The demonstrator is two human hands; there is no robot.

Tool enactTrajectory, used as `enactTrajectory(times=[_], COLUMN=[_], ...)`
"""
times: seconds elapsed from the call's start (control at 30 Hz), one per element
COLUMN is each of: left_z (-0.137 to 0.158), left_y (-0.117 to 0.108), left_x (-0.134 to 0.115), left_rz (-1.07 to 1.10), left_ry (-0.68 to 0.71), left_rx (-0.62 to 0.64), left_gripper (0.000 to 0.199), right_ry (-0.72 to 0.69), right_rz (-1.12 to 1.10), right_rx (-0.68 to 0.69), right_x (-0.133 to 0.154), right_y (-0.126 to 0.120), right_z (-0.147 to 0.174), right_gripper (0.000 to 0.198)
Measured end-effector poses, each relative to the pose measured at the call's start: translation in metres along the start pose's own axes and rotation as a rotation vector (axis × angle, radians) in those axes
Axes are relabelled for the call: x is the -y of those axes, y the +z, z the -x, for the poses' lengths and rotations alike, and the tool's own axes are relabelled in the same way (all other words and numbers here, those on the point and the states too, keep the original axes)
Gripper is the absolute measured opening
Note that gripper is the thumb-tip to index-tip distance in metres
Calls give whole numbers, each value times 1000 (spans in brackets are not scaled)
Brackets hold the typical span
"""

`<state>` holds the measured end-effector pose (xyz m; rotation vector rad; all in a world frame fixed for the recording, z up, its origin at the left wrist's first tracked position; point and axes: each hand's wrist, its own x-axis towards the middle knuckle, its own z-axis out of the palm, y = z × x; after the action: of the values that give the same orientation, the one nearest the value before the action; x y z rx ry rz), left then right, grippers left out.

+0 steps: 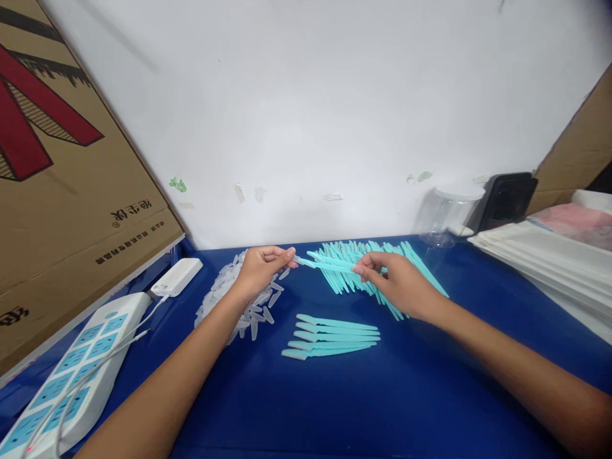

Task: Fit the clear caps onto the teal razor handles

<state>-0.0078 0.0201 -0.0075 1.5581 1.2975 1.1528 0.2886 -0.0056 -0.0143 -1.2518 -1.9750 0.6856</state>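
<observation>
My right hand (394, 280) is closed on the handle end of a teal eyebrow razor (335, 262), which points left. My left hand (262, 269) pinches a small translucent blade cap (299, 260) at the razor's tip; how far it sits over the blade is too small to tell. Below my left hand spreads a heap of loose translucent caps (217, 296), partly hidden by the forearm. Behind and under my right hand lies a pile of teal razors (342, 280). Nearer to me, several razors (339, 329) lie side by side, their tips to the left and apparently capped.
On the left of the blue table (315, 408) are a white power strip (129, 306), cables and a white adapter (176, 277), beside a large cardboard box (86, 210). At the right stand a clear jar (447, 213), a black object (507, 201) and stacked white sheets (549, 268).
</observation>
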Motion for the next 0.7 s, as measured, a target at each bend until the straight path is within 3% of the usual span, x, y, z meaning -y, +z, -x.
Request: enactTrajectory(times=[0.33, 0.7], left_z=[5, 6], left_y=[14, 11], left_x=[2, -2], left_rz=[-5, -77], left_ry=[11, 91], left_rx=[50, 75], left_gripper=[39, 42], right_ry=[12, 19], right_rz=[-68, -31], right_rx=[-14, 6], right_x=[2, 4], right_y=[3, 3], right_z=[2, 3], right_gripper=[36, 35])
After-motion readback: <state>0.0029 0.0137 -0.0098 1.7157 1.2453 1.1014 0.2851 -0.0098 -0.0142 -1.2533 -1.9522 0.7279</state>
